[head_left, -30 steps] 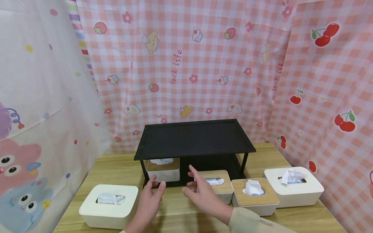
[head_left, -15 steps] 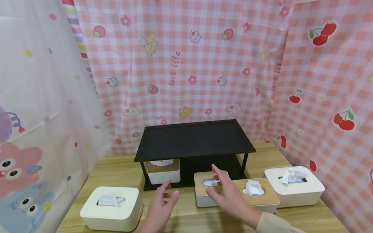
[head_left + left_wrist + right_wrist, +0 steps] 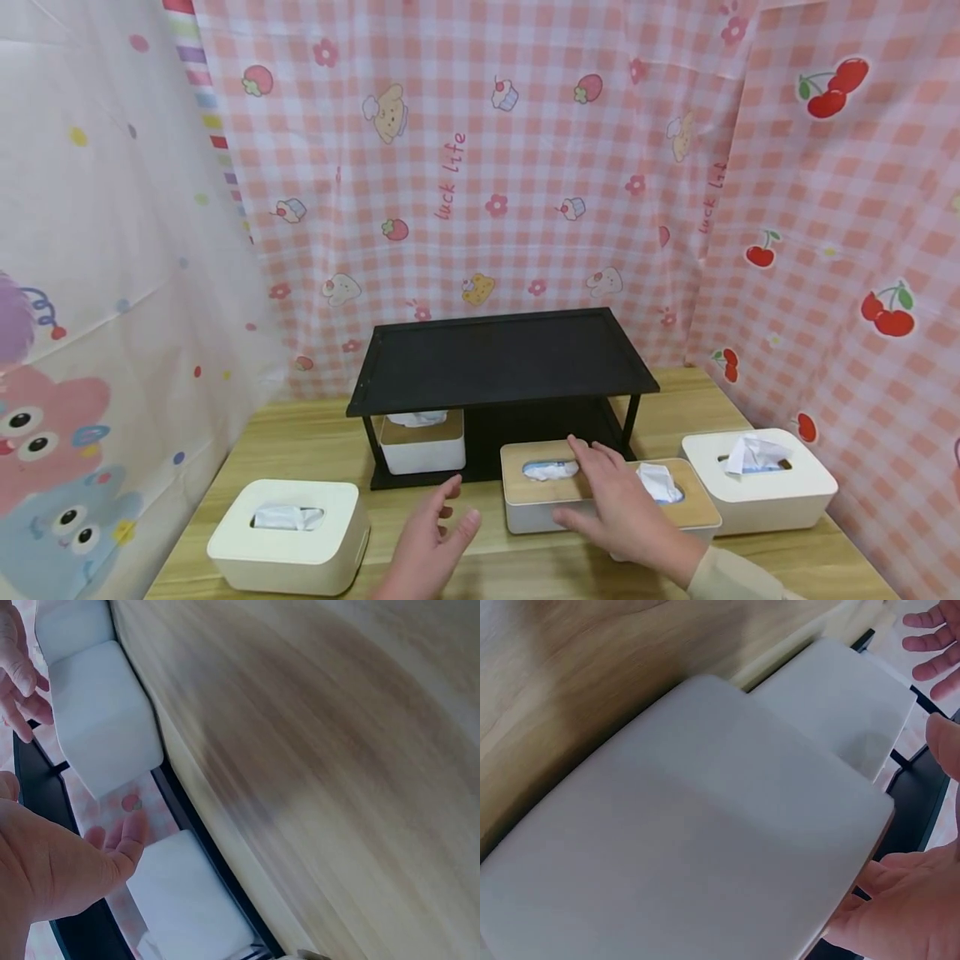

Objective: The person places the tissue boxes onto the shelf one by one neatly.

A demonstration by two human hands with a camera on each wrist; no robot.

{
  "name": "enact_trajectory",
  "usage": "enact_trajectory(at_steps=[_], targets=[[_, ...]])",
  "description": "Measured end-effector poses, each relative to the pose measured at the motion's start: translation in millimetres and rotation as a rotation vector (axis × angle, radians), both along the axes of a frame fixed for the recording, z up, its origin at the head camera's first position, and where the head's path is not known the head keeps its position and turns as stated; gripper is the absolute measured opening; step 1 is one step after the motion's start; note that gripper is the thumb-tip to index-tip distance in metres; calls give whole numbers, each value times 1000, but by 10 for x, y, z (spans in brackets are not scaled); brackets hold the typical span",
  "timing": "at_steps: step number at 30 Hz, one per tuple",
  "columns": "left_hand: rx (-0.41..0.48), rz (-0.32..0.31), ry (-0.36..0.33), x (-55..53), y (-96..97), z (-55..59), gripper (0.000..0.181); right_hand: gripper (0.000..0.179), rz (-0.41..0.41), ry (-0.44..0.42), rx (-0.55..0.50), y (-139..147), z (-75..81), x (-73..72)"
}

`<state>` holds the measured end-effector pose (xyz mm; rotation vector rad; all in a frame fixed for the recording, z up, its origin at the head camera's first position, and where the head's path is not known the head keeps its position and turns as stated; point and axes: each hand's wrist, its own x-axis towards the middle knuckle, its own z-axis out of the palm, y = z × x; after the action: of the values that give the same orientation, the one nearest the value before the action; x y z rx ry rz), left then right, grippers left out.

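My right hand is over the two wood-lidded tissue boxes on the right, fingers extended and gripping nothing. Its fingertips overlap the right end of the middle tissue box, while the palm covers part of the right wood-lidded tissue box. In the right wrist view, those fingers reach behind the upper edge of the nearer box. My left hand hovers before the shelf with loosely bent fingers and nothing in them. A third wood-lidded tissue box stands on the shelf's lower level, at its left end.
The black two-tier shelf stands at the back of the wooden table. An all-white tissue box sits at front left, another white tissue box at far right. Patterned curtains hang behind and at both sides.
Both hands have drawn away from the shelf front and shifted right. The right hand has gone from the middle box's left side to the right wood-lidded box. The boxes look unmoved.
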<state>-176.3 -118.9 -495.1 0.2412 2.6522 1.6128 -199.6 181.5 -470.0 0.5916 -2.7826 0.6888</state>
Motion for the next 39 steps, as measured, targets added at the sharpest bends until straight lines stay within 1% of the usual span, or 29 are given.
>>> enact_trajectory(at_steps=[4, 9, 14, 17, 21, 25, 28, 32, 35, 39], targets=[[0, -24, -32, 6, 29, -19, 74, 102, -2, -37, 42, 45, -9, 6], [-3, -37, -68, 1, 51, -27, 76, 101, -14, -56, 66, 76, -50, 20], [-25, -54, -95, -21, 61, -38, 79, 98, -25, -25, 81, 108, -82, 24], [-35, -70, -96, -31, 58, -46, 79, 96, -32, -13, 93, 123, -82, 23], [-35, -92, -72, -31, 63, -51, 77, 95, -28, -6, 101, 133, -86, 11], [-23, -117, -63, -26, 97, -37, 76, 92, -29, 21, 113, 144, -98, -16], [-14, -135, -78, -26, 133, -21, 76, 91, -50, 32, 124, 160, -108, -41], [-8, -147, -102, -31, 178, -12, 74, 90, -76, 2, 120, 178, -113, -70], [-5, -149, -114, -37, 202, -15, 71, 90, -72, -8, 112, 173, -104, -85], [-5, -147, -125, -49, 213, -20, 69, 88, -54, 8, 101, 132, -71, -97]])
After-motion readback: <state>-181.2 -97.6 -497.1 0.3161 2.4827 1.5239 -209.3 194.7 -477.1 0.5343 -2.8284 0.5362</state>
